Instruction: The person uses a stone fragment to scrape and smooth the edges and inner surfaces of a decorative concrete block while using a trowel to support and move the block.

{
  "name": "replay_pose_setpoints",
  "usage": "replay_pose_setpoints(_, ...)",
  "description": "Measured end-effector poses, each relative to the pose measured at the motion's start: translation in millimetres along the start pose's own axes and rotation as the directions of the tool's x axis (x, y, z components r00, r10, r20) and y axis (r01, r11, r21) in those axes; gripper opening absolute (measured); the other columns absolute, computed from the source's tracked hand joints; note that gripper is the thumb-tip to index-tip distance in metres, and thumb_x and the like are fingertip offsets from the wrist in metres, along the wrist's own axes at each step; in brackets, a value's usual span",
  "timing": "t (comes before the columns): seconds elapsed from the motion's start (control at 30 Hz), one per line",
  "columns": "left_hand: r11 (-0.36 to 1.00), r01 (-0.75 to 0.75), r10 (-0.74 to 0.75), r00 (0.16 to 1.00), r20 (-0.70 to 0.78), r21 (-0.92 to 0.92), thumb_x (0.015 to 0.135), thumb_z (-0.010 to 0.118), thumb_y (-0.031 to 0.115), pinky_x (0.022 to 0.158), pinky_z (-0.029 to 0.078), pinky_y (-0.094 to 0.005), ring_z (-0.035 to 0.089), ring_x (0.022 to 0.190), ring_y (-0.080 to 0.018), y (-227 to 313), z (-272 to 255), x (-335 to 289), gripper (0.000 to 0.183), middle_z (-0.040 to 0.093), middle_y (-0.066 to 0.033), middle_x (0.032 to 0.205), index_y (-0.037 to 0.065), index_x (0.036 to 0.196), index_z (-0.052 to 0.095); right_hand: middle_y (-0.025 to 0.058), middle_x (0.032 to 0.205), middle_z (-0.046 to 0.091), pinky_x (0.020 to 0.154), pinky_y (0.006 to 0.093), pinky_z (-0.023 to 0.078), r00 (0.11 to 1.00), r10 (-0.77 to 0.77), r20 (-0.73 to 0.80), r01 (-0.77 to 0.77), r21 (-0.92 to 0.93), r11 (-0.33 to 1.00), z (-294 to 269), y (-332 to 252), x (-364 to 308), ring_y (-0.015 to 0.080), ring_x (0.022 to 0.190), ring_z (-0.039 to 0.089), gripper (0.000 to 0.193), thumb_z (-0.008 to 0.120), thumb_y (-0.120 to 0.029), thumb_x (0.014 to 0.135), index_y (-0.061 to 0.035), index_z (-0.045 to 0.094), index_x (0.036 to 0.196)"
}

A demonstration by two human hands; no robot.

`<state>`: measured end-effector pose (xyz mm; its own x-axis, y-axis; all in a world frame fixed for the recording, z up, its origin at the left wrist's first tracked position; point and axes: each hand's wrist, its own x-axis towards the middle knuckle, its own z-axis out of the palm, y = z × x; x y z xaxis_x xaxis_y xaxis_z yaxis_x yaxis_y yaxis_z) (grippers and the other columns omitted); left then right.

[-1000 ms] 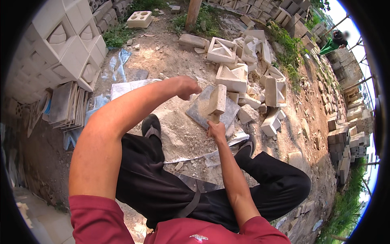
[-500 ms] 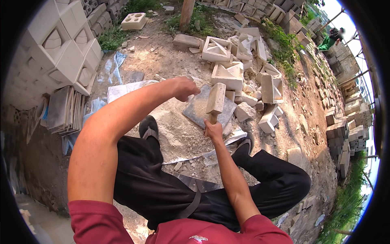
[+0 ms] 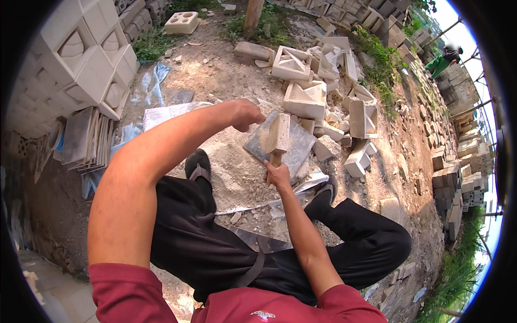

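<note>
Grey, flat, square slab point(image 3: 301, 146) lies on the ground just ahead of the feet, with a dusty tan block-headed mallet point(image 3: 278, 133) right over it; can't tell from this angle whether they touch. The right hand point(image 3: 277, 174) has its fingers wrapped round the mallet's short handle, decent grip. The left hand point(image 3: 249, 114) sits by the slab's left side, fingers curled, but I can't tell if they're pinching anything. My take: park that left hand clear of the head's path, land the face flat rather than on an edge, and go short and steady so powder doesn't fly off.

Clutter's the annoying bit. A pile of broken cream-coloured blocks point(image 3: 334, 114) crowds the far right, and one rough pale chunk point(image 3: 326, 148) is just beside the slab, so a wide swing could clip it. The dark right shoe point(image 3: 323, 198) is near too, by the crumpled white sheet point(image 3: 318, 181). Thin grey boards point(image 3: 86, 140) stand well off left.
</note>
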<state>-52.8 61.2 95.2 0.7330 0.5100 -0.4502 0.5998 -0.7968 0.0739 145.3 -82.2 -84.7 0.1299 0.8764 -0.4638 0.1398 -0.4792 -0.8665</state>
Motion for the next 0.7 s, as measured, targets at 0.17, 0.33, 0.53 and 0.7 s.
replay_pose_setpoints(0.17,1.000,0.002,-0.003,0.999,-0.050,-0.024,0.077,0.074,0.021,0.084,0.049,-0.0442,0.061,0.103,-0.0328,6,-4,-2,0.041,0.065,-0.0125,0.104,0.010,0.113,0.058,0.0091,0.060,0.064,0.051,0.0346,0.050,1.000,-0.024,0.020,0.029,-0.390,0.920,-12,-7,-1,0.0206,0.053,0.065,0.041,0.073,-0.038,0.075,0.0008,0.064,0.068)
replay_pose_setpoints(0.33,0.999,-0.015,0.013,0.999,-0.036,-0.034,0.076,0.074,0.021,0.084,0.050,-0.0444,0.061,0.103,-0.0333,5,2,-2,0.041,0.065,-0.0128,0.105,0.009,0.112,0.058,0.0088,0.059,0.062,0.048,0.0332,0.050,0.996,-0.084,-0.034,0.075,-0.226,0.971,-5,-29,-3,0.0198,0.051,0.064,0.035,0.072,-0.032,0.077,0.0012,0.063,0.072)
replay_pose_setpoints(0.53,0.999,-0.034,0.034,0.998,-0.043,0.011,0.077,0.074,0.021,0.084,0.049,-0.0442,0.061,0.103,-0.0331,9,-8,8,0.039,0.065,-0.0127,0.105,0.009,0.111,0.058,0.0102,0.057,0.060,0.043,0.0334,0.049,0.996,0.088,0.005,-0.086,-0.186,0.979,-40,15,23,0.0199,0.046,0.061,0.031,0.071,-0.025,0.080,0.0045,0.060,0.075)
replay_pose_setpoints(0.7,0.998,0.016,-0.016,1.000,0.006,-0.062,0.079,0.074,0.021,0.082,0.050,-0.0448,0.062,0.100,-0.0338,9,4,-9,0.038,0.065,-0.0128,0.102,0.007,0.110,0.057,0.0099,0.057,0.060,0.043,0.0332,0.050,0.988,-0.065,-0.139,0.049,-0.116,0.992,-23,-7,18,0.0205,0.046,0.062,0.031,0.070,-0.025,0.078,0.0051,0.061,0.076)
